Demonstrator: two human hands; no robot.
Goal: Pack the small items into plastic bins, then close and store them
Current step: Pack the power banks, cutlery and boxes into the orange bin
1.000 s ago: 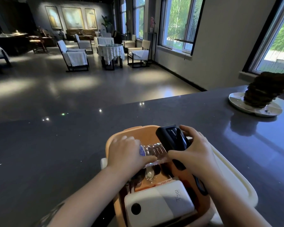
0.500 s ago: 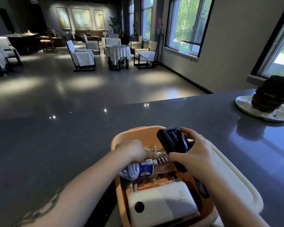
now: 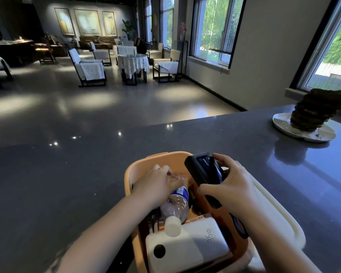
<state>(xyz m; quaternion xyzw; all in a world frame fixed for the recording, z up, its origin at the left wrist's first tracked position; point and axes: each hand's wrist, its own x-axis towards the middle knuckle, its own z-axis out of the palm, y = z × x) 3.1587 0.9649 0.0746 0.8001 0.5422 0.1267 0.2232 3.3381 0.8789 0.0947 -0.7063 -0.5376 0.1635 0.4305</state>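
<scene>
The left hand grips the base end of a clear water bottle inside the orange bin. Half a second ago that bottle lay crosswise under the palm; now it has swung round so its white cap points back toward the person, resting over the white power bank at the near end of the bin. The right hand, just beside the left, keeps its fingers and thumb clamped on a black power bank, held tilted above the bin's far right corner and not yet set down.

Turning the bottle lengthwise probably frees room for the black unit, so packing looks nearly done. The cream lid lies on the bench under the right forearm, still off. Farther right stands a plate with a dark stacked ornament.
</scene>
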